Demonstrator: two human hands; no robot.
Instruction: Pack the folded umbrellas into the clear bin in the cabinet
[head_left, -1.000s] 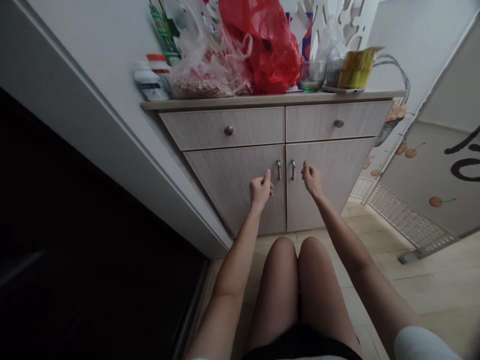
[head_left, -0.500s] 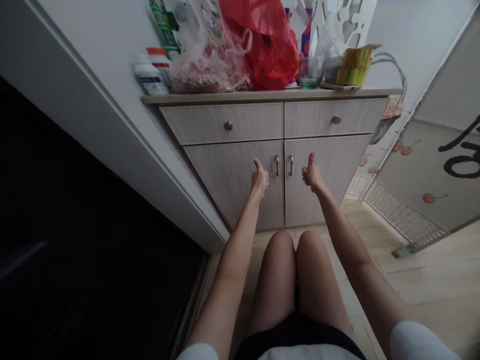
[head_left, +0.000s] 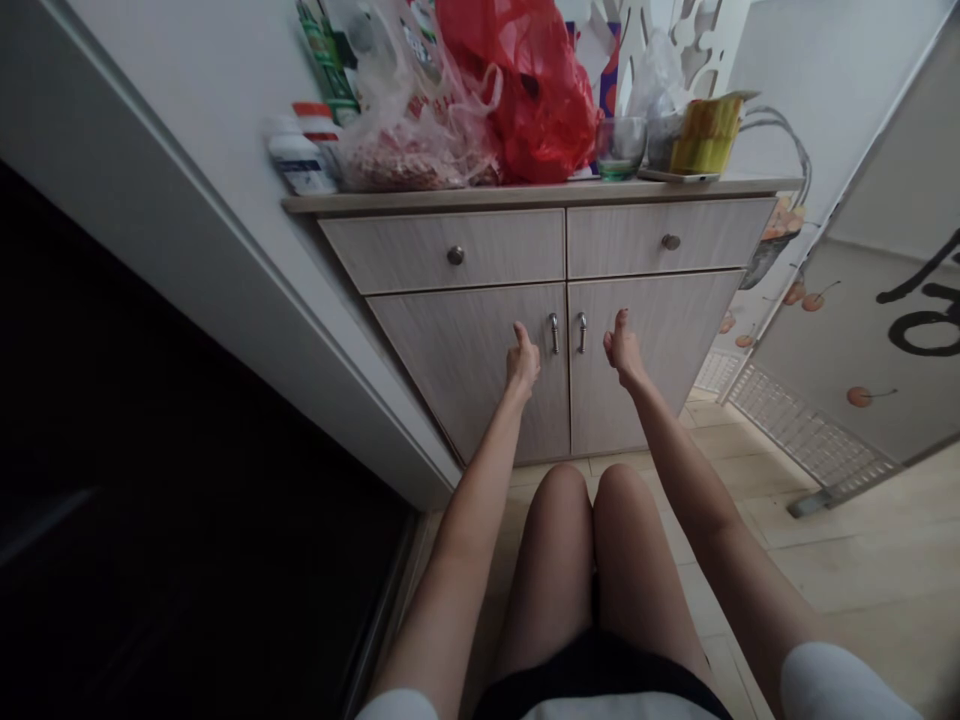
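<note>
I crouch in front of a light wooden cabinet [head_left: 465, 350] with two lower doors and two drawers above. My left hand [head_left: 521, 362] is a fist with the thumb up, just left of the left door handle [head_left: 554, 333]. My right hand [head_left: 622, 348] is also a fist with the thumb up, just right of the right door handle [head_left: 581, 332]. Neither hand touches a handle or holds anything. Both doors are closed.
On the cabinet top stand a red plastic bag [head_left: 540, 85], a clear bag of food [head_left: 409, 120], white bottles [head_left: 300, 160], a glass [head_left: 620, 148] and a yellow packet [head_left: 701, 135]. A dark opening lies to the left, a cherry-patterned sliding panel [head_left: 862, 340] to the right.
Both hands rose from loose fists near the handles into thumbs-up fists, then dipped slightly. The view shifted a little.
</note>
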